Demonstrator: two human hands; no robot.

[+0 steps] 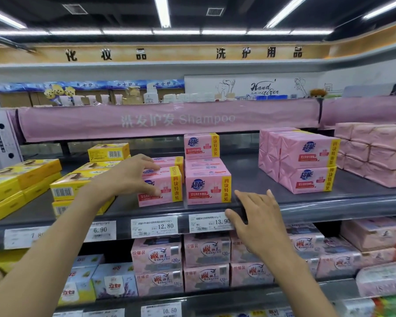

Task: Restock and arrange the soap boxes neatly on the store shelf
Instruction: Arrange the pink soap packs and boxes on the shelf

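Soap box (167, 188): pink, set at the front of the shelf (329, 202), long side turned left to right.
Left hand (133, 175): nearer one; the box's left end is held between thumb and fingers.
Right hand (258, 216): laid on the shelf edge, fingers straight, nothing held.
Second pink box (208, 187): just beside, on the right.
Next move: a small push to the right is likely needed.

Bright ceiling strip lights (162, 10) glare overhead; wide-angle bending curves the edges, with soft blur throughout.
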